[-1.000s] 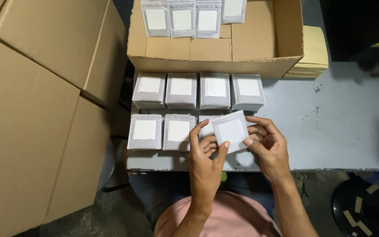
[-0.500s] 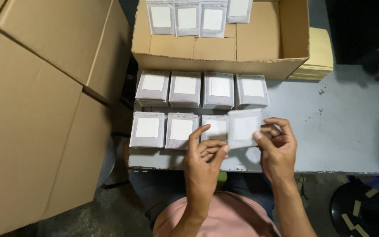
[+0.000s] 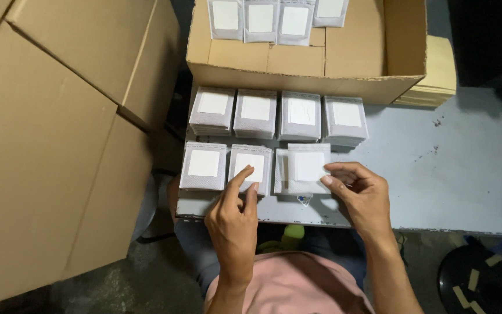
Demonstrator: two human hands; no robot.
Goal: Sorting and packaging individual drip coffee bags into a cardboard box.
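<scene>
Small grey-white packets with a white square label lie in stacks on the grey table (image 3: 448, 174), in two rows. My right hand (image 3: 360, 195) pinches the right edge of one packet (image 3: 308, 168) that lies on top of the third front-row stack (image 3: 280, 174). My left hand (image 3: 236, 212) holds nothing. Its index finger rests on the near edge of the second front-row stack (image 3: 250, 166). The first front-row stack (image 3: 204, 166) lies left of it. Behind stands the back row of stacks (image 3: 277, 113).
An open cardboard box (image 3: 303, 75) stands at the back with more packets (image 3: 260, 18) in it. Large closed cardboard boxes (image 3: 47, 145) fill the left. A pile of tan sheets (image 3: 437, 81) lies at the back right. The table's front edge runs just below my hands.
The packet went from both hands, tilted near the table's edge, to flat on the third front-row stack. My left hand let go and shifted left to the second stack.
</scene>
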